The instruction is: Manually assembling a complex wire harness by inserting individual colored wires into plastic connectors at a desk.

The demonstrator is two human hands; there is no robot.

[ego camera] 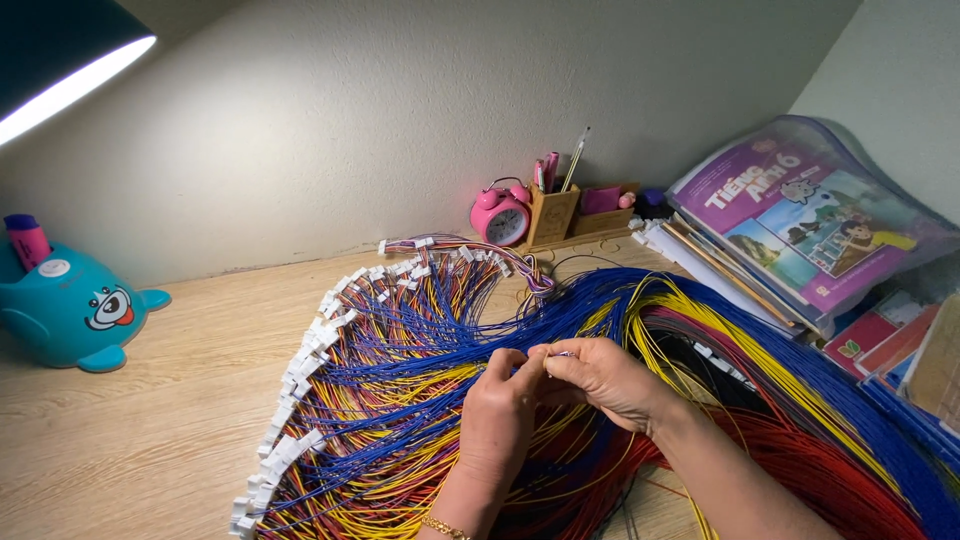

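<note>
L hand (497,412) + R hand (603,381) meet fingertip to fingertip, both pinched on a small white connector (561,353) w/ thin wires, above the fanned wire harness pile (400,380) on desk (150,420). Pink alarm clock (501,214), pen holder (552,212) at the wall behind.

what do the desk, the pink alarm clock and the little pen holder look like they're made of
Desk: pale wood or wood-look laminate, matte, with visible grain lines. Pink alarm clock: probably glossy painted metal or plastic; it shines under the lamp. Pen holder: seemingly unfinished light wood, flat brown and dull.
</note>
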